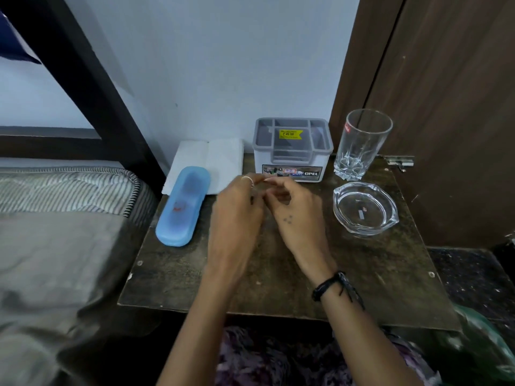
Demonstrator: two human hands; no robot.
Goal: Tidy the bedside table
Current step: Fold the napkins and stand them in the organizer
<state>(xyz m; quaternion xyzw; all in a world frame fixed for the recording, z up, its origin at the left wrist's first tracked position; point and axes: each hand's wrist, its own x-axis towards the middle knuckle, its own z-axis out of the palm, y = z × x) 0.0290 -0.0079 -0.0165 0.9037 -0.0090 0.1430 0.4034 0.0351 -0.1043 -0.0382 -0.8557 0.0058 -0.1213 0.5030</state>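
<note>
My left hand [237, 210] and my right hand [295, 215] meet over the middle of the dark wooden bedside table [278, 280], fingertips curled toward each other just in front of a grey organiser box [292, 149]. A thin ring sits on a left finger. A small dark bit shows between the hands, but blur hides whether either hand grips it. A blue translucent case [182, 207] lies at the table's left. A folded white cloth [220, 157] lies behind the case.
A tall empty drinking glass [362, 143] stands at the back right, with a clear glass ashtray [365, 208] in front of it. A bed with a striped mattress [69, 188] borders the left. A brown door [446, 107] with a metal latch [400, 161] is on the right.
</note>
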